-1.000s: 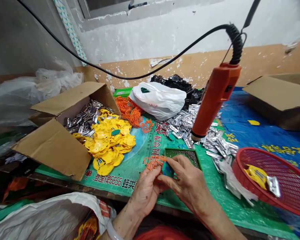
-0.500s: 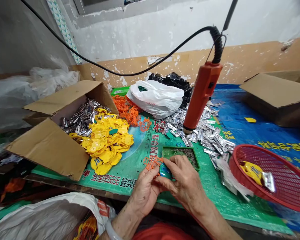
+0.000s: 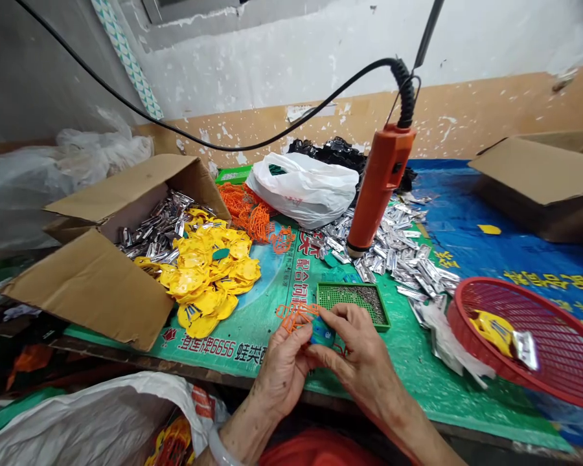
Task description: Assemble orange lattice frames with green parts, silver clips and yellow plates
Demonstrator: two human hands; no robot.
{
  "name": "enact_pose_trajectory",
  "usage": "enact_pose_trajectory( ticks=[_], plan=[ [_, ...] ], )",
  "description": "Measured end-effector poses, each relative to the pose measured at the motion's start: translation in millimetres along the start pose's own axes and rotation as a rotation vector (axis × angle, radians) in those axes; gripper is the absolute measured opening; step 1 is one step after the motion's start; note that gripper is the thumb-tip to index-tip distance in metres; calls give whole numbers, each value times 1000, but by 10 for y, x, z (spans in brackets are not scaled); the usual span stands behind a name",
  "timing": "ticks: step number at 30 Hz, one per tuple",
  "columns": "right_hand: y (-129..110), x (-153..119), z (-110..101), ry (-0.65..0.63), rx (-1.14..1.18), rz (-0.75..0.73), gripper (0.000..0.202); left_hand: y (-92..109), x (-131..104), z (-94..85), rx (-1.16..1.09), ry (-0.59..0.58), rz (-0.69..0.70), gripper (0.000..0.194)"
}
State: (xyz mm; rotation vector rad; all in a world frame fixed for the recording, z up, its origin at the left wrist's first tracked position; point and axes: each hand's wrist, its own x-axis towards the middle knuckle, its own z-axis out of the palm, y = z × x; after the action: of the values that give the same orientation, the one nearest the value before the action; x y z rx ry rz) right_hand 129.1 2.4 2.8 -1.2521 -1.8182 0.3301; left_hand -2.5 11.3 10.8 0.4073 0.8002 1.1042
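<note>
Sack (image 3: 87, 414): below bench edge, gaping, with yellow and red parts inside.
Carton (image 3: 87, 291): on its side, flaps spread, mouth toward the middle of the bench.
Contents: metal parts (image 3: 158, 223) inside, yellow parts (image 3: 194, 265) spilling out over the green sheet (image 3: 243, 317), with one green piece (image 3: 220, 254) on top.
Orange heap (image 3: 245, 210): right of carton, against white bag (image 3: 304, 188).
Left hand (image 3: 287, 362): nearly closed, with thumb pressed over bent fingers; gripping orange pieces (image 3: 296, 317), which project beyond the fingertips.
Blue piece (image 3: 322, 335): between both hands, above the near part of the green sheet, just right of orange pieces.
Right hand (image 3: 364, 349): almost shut at thumb and forefinger, pinching blue piece; grip of remaining fingers partly hidden, cannot tell.
Tray (image 3: 323, 294): behind right hand, green, holding small dark bits, mostly toward the right.
Driver (image 3: 381, 188): orange, hanging tip down by silver parts (image 3: 388, 249); contact cannot be determined.
Basket (image 3: 554, 317): red, near right edge of bench, containing one yellow part (image 3: 493, 331) and one silver part (image 3: 525, 349).
Far box (image 3: 539, 175): on blue sheet (image 3: 457, 213), behind basket.
</note>
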Motion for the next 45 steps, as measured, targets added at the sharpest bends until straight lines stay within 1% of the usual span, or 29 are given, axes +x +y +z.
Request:
enact_pose_trajectory(
  ticks=[3, 10, 13, 16, 18, 21, 25, 30, 33, 37, 41, 45],
  plan=[
    [8, -2, -7, -7, -1, 3, 43, 1, -13, 1, 9, -7, -23, 24],
    [12, -11, -30, -27, -10, 5, 45, -4, -26, -2, 45, -51, -14, 22],
    [-21, -51, -7, 20, -42, -6, 46, -13, -23, -6, 35, -65, -22, 20],
    [-54, -90, 28, 83, -98, -30, 44, -32, -25, -4, 14, -51, -20, 20],
    [-62, -100, 42, 87, -105, -40, 42, -48, -27, -2, 2, -43, -30, 21],
    [-50, -90, 29, 71, -53, -34, 40, -59, -28, 2, -18, -44, -63, 20],
    [4, -68, -42, 97, 46, -43, 38, -44, -36, 12, -63, -31, -59, 19],
    [89, -75, -137, 155, 83, -43, 34, -51, -47, 3, 11, -66, -72, 21],
    [87, -89, -138, 125, 35, -57, 36, -76, -39, 7, -2, -61, -70, 18],
    [54, -93, -72, 97, -38, -74, 40, -92, -28, 18, -47, -39, -72, 21],
    [47, -92, -19, 70, -44, -61, 40, -102, -27, 4, -50, -26, -66, 24],
    [38, -105, -8, 50, -51, -32, 42, -127, -22, -16, -65, -5, -37, 24]
  ],
)
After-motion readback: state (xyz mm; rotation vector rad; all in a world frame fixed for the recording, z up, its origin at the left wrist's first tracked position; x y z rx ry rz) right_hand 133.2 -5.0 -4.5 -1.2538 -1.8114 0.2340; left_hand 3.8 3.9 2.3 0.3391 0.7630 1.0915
